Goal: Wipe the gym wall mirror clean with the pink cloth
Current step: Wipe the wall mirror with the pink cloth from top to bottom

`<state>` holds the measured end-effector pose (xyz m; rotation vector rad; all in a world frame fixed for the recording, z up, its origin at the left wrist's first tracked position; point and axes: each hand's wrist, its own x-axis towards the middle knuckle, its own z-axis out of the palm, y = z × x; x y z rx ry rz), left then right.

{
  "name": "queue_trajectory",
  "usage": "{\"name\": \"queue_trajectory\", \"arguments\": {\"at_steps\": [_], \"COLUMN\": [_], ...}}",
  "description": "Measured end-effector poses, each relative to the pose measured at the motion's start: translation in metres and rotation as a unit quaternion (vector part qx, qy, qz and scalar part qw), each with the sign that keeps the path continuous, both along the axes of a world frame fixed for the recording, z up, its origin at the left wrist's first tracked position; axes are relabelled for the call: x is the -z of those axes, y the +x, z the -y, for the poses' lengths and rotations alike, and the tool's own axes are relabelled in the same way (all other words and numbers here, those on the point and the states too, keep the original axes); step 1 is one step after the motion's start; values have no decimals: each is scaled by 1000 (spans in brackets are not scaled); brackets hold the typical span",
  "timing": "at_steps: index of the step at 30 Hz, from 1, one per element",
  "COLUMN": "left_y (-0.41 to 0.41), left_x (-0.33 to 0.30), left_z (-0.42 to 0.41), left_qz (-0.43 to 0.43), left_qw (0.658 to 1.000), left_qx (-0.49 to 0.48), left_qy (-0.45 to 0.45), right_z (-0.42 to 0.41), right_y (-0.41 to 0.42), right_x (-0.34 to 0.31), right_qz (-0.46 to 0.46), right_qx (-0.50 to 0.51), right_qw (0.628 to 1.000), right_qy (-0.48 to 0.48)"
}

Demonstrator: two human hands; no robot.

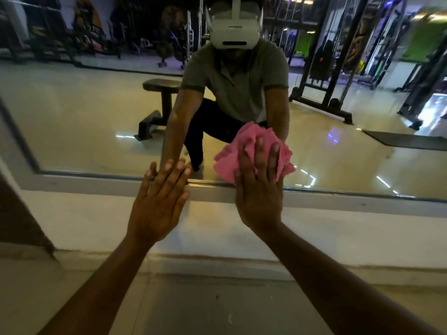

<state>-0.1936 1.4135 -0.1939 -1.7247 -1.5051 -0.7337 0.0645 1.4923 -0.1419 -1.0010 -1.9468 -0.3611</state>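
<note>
The gym wall mirror (72, 117) fills the upper part of the view, its lower edge in a pale metal frame (96, 182). A crumpled pink cloth (244, 141) lies against the glass just above that lower edge. My right hand (260, 187) presses the cloth flat onto the mirror with straight fingers. My left hand (160, 199) rests with straight, spread fingers on the bottom frame, its fingertips touching the glass, left of the cloth. The mirror shows a crouching person in a grey shirt.
Below the frame runs a white wall strip (84, 226) and a grey tiled floor (217, 305). A dark brown panel (17, 213) stands at the left. Reflected in the glass are a black bench (162, 102) and a black cable machine (331, 68).
</note>
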Motion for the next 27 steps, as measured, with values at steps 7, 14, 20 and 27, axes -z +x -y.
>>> {"name": "queue_trajectory", "arguments": {"at_steps": [7,14,20,27], "left_y": [-16,-35,-67,-96], "left_x": [-43,-43,-28,-4], "left_z": [-12,-13,-1,13], "left_qz": [23,87,32,37], "left_qw": [999,995,999,999], "left_qx": [-3,-7,17,31], "left_qy": [46,45,33,18], "right_z": [-1,8,10,25], "right_y": [1,-76,-78,-33], "right_x": [-11,-35,-49,17], "right_qz": [127,130,4,205], "right_qx": [-22,-29,35,-34], "right_qw": [989,987,999,976], "right_qy": [78,90,35,70]}}
